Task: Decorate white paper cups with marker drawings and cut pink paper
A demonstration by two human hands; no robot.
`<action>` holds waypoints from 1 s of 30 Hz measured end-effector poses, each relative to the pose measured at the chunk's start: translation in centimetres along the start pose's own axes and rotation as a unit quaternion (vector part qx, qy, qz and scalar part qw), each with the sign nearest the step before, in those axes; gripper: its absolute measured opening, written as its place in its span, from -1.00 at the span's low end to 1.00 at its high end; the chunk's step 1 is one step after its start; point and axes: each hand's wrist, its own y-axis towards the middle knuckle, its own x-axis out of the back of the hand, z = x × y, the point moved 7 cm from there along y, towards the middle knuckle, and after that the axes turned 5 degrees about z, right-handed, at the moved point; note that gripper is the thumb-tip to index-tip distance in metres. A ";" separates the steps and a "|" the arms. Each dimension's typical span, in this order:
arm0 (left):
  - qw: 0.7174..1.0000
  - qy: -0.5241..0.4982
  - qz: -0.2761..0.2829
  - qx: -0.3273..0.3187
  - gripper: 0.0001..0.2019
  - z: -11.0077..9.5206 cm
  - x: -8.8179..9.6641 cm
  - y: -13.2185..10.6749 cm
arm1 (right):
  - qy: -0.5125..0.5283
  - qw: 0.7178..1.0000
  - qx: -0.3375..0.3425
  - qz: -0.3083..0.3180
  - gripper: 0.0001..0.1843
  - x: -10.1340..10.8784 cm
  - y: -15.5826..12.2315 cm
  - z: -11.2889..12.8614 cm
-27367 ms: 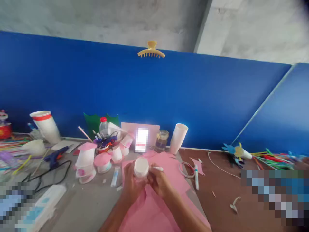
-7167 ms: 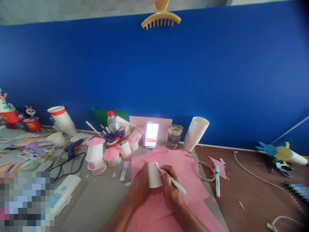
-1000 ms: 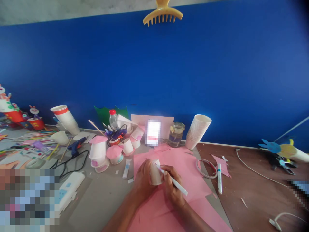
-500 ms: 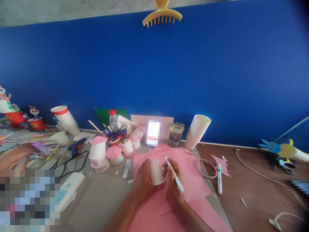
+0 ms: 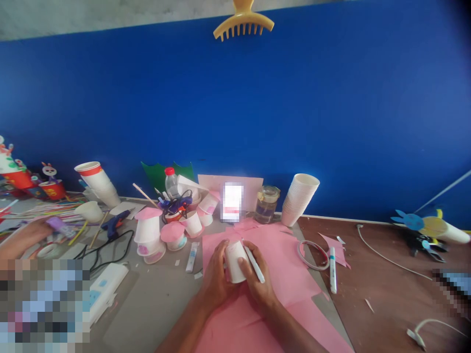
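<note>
A white paper cup (image 5: 235, 264) is held bottom up and slightly tilted above pink paper (image 5: 283, 255). My left hand (image 5: 217, 274) wraps round its left side, some fingers hidden behind it. On the cup's right side, the thumb of my right hand (image 5: 261, 274) presses against the wall. That same hand holds a slim white marker (image 5: 255, 265), lying slanted between thumb and fingers along the cup. Another white marker (image 5: 333, 270) with a teal end lies to the right, close to a roll of clear tape (image 5: 313, 255).
Pink-topped cup pieces (image 5: 148, 233) stand left of my hands, near a glue gun (image 5: 113, 223) and a power strip (image 5: 106, 289). Behind are a glass jar (image 5: 266, 205), a stack of paper cups (image 5: 300, 200) and a lit phone (image 5: 231, 202). Another person's arm (image 5: 25, 238) reaches in at left.
My right hand has closed in on the cup, its thumb now on the cup's wall. The marker has swung down and left beside the cup, and the cup has turned slightly.
</note>
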 end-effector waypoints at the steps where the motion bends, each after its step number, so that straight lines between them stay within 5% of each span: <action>1: 1.000 -0.002 0.002 -0.002 -0.17 -0.2 0.0 0.0 | -0.013 1.000 0.004 -0.005 -0.56 0.1 -0.1 0.0; 14: 0.997 0.069 0.037 0.005 -0.23 -0.6 -0.5 0.2 | -0.232 0.969 0.080 -0.037 -0.46 -0.5 -0.8 0.5; 21: 0.997 0.046 0.039 0.050 -0.28 0.3 -0.6 0.6 | -0.165 0.978 0.106 -0.063 -0.58 0.6 -0.6 0.8; 25: 0.999 0.035 0.018 0.022 -0.32 -0.3 -0.6 0.6 | -0.038 0.992 0.098 -0.073 -0.73 1.6 -0.1 1.1; 30: 1.000 0.023 -0.001 -0.006 -0.33 -0.7 -0.7 0.6 | -0.010 0.997 0.053 -0.047 -0.68 1.6 0.0 1.6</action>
